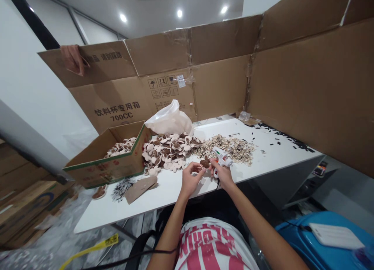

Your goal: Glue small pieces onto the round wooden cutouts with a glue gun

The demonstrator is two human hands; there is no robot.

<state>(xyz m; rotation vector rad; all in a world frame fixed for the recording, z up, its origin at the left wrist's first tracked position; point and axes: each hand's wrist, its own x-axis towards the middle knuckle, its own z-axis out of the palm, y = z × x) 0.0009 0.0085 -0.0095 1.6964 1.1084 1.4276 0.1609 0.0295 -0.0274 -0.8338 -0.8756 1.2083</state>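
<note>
My left hand [191, 179] pinches the edge of a small brown felt piece [205, 163] with a rounded, flower-like outline. In my right hand [224, 175] is a white glue gun [222, 157], its nozzle end hidden near the felt piece; the fingers wrap its handle. Just beyond the hands lies a heap of pink and brown felt pieces [168, 151]. To its right spreads a pile of thin beige and black strips [233, 147]. Whether glue is on the felt is too small to tell.
A cardboard box [102, 170] of felt pieces stands on the left of the white table [172, 188]. Near it are dark bits [122, 189] and a brown card [142, 189]. Tall cardboard [222, 89] walls the back; another person's hand [74, 59] grips its top left. Black pieces [288, 137] lie right.
</note>
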